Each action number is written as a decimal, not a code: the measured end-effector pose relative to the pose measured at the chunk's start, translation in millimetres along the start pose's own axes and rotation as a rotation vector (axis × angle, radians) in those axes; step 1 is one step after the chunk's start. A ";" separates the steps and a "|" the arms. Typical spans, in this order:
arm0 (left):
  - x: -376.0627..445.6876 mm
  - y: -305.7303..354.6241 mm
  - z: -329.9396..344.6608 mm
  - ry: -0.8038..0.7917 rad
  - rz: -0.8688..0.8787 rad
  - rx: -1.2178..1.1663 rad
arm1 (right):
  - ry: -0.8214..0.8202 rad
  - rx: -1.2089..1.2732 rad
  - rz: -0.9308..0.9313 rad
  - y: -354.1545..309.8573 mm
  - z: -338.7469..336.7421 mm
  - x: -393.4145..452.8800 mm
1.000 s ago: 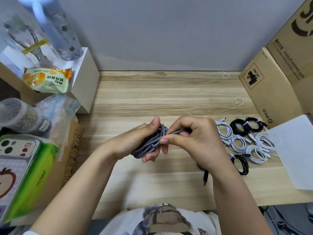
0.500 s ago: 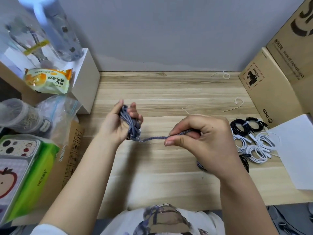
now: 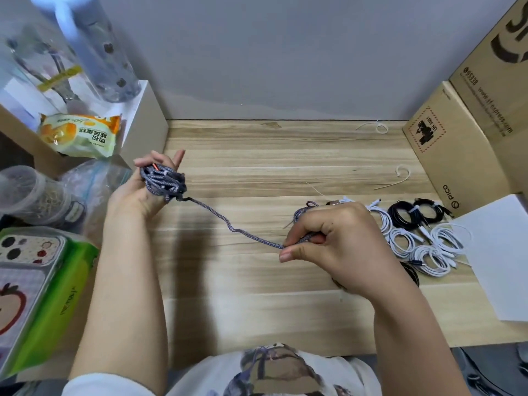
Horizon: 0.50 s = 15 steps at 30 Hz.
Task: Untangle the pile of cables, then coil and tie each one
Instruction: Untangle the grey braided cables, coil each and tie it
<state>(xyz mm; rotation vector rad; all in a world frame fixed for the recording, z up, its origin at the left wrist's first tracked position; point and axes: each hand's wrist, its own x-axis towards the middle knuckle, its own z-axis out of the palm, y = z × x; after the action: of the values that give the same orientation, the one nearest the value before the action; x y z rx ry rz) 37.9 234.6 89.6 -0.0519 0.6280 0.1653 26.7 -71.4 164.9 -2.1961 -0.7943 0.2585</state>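
**Braided cable stretched between two hands**

Nearest, the right hand [image 3: 340, 247] pinches the grey braided cable [image 3: 243, 231] between thumb and curled fingers, above the wooden counter [image 3: 257, 281]. From there the cable runs slack, up and to the left, to the left hand [image 3: 143, 190], which grips a bunched coil of the same cable against its palm, fingers pointing upward. Beyond the right hand, tied white cable coils [image 3: 423, 247] and black cable coils [image 3: 411, 214] lie together on the counter near a white sheet [image 3: 503, 252]. Farther back, loose twist ties [image 3: 400, 174] lie beside a cardboard box [image 3: 457, 144].
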 end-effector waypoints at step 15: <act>-36.8 -121.4 -14.1 -0.117 -0.317 1.112 | 0.212 0.102 -0.076 -1.3 -3.6 2.3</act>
<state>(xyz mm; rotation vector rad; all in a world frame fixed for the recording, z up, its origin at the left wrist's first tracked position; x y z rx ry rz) 21.0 108.4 99.6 0.9207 0.5178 -0.4973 29.4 -71.5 168.4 -2.0527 -0.7276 0.0263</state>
